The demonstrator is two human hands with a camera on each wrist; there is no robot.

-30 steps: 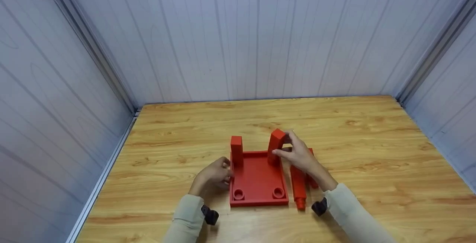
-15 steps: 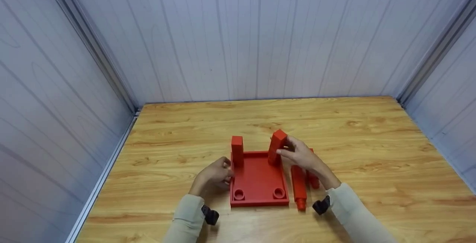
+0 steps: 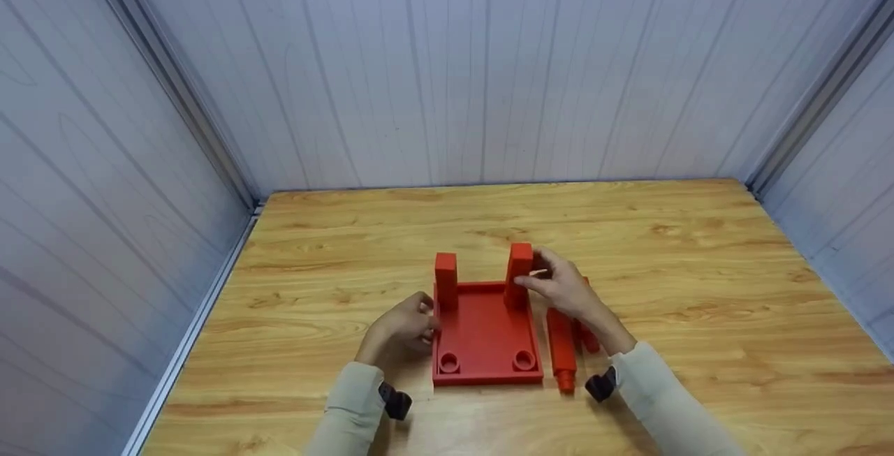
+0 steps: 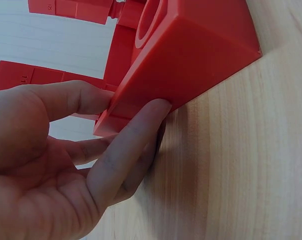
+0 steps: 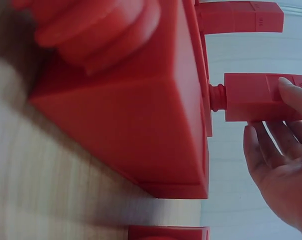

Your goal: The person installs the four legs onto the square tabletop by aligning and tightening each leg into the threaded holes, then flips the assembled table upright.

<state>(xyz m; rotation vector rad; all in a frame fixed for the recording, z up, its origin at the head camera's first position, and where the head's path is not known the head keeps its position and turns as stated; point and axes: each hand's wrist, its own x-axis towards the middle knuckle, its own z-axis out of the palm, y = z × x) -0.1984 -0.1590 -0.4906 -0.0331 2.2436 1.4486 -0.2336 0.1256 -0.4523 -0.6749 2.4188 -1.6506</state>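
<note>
A red rectangular board (image 3: pixel 482 337) with a raised rim lies on the table, round sockets showing at its two near corners. At its far-left corner a square red leg (image 3: pixel 445 280) stands upright. My right hand (image 3: pixel 564 293) holds another red leg (image 3: pixel 519 260) at the far-right corner, thumb on one side and fingers on the other. In the right wrist view, part of that leg's threaded end (image 5: pixel 218 97) shows between its block and the board. My left hand (image 3: pixel 401 323) grips the board's left edge, and the left wrist view shows its digits on both sides of the rim (image 4: pixel 141 80).
Just right of the board lies a loose red leg (image 3: pixel 561 344), threaded end towards me. Another red leg (image 3: pixel 590 339) lies beyond it, partly hidden under my right forearm. Pale panel walls (image 3: pixel 454 72) stand behind and beside the wooden table (image 3: pixel 335 246).
The leg in my right hand has turned about its length, so its top now faces square to me. My right fingers shift slightly with it. My left hand and the board stay put.
</note>
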